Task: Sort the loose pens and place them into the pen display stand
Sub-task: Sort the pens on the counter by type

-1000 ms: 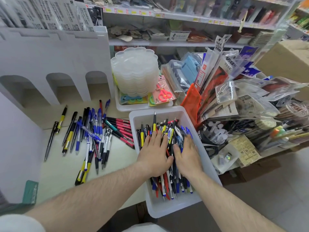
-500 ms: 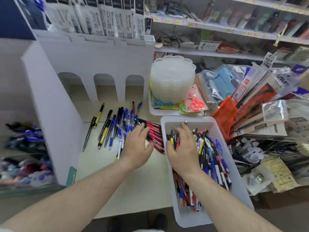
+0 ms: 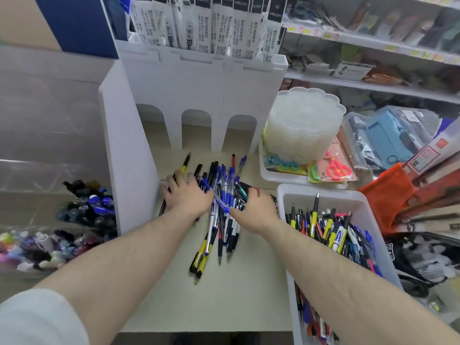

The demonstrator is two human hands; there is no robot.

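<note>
A pile of loose pens [image 3: 224, 215], blue, black, yellow and red, lies on the beige counter [image 3: 211, 302] in front of the white pen display stand [image 3: 199, 90] with three arched openings. My left hand [image 3: 186, 195] presses flat on the pile's left side, fingers spread. On the pile's right edge rests my right hand [image 3: 256, 207], its fingers bent down over the pens and their tips hidden. A white bin [image 3: 323, 194] at the right holds several more pens.
Refill packs stand in the top of the stand. A stack of translucent lids [image 3: 303, 123] sits in a tray with packaged scissors [image 3: 336, 168]. Orange pouches [image 3: 385, 192] and bagged goods crowd the right. A clear case of small items [image 3: 87, 210] is at the left.
Both hands left the white bin and moved left onto the pile on the counter. The camera has swung left and closer to the display stand.
</note>
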